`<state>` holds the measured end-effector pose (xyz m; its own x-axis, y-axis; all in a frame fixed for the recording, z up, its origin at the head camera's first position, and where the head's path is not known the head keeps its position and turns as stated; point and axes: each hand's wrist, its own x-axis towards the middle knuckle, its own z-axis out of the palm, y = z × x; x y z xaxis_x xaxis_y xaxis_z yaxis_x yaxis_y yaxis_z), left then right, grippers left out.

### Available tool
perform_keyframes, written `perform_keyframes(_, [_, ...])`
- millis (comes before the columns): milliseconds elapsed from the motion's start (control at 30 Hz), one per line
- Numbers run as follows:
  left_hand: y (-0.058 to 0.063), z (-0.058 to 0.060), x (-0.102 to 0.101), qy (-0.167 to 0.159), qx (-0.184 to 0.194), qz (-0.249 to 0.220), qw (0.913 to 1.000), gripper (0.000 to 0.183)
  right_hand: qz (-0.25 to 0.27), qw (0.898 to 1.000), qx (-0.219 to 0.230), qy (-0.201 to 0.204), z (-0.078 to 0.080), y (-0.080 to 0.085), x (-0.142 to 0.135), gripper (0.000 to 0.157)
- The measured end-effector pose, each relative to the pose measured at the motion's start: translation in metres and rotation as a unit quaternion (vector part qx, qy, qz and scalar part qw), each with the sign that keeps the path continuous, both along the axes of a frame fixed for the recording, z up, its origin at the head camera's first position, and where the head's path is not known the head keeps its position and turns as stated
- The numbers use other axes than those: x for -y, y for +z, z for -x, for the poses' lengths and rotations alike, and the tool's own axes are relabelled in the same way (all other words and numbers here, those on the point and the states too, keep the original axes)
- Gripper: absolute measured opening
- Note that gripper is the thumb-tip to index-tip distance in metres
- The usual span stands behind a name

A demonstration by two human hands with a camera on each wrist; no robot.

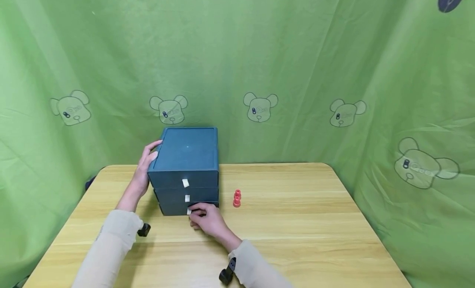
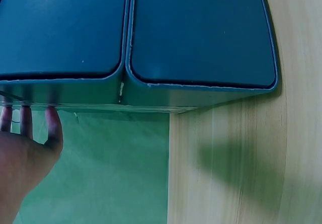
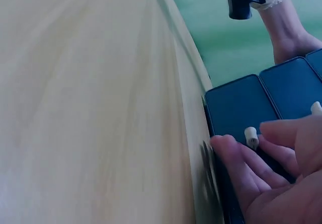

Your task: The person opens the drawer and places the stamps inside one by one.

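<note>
A dark blue cabinet [image 1: 189, 149] of three stacked drawers stands on the table, each front bearing a small white pull tab. My left hand [image 1: 142, 172] rests against the cabinet's left side; in the left wrist view its extended fingertips touch the side wall. At the bottom drawer [image 1: 172, 209], my right hand [image 1: 209, 220] has its fingers bent around the lowest pull tab [image 3: 251, 137]. Fingertips lie close beside that tab in the right wrist view, with the tab's end exposed between them. All three drawers look pushed in.
Two small red knobbed pieces [image 1: 236, 201] stand on the wooden table [image 1: 297, 222], right of the cabinet. A green curtain [image 1: 297, 65] with bear-head prints hangs behind and around the table. Each wrist wears a black camera [image 1: 144, 230].
</note>
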<state>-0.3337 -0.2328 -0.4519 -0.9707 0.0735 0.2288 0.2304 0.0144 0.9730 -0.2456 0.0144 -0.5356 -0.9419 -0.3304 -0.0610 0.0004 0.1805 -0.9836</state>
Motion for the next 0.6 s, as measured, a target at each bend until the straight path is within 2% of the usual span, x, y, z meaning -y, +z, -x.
perform_keyframes(167, [0.0,0.0,0.001,0.002,0.001,0.001,1.0,0.056,0.049,0.998,0.005,-0.041,0.0,-0.003,0.009,0.02])
perform_keyframes(367, [-0.001,0.0,0.0,0.002,-0.002,-0.001,1.0,0.056,0.095,0.99,0.011,-0.1,-0.002,-0.009,0.019,0.017])
perform_keyframes(600, [-0.001,0.002,0.0,0.003,-0.007,0.005,1.0,0.056,0.088,0.99,0.016,-0.108,-0.002,-0.008,0.019,0.017])
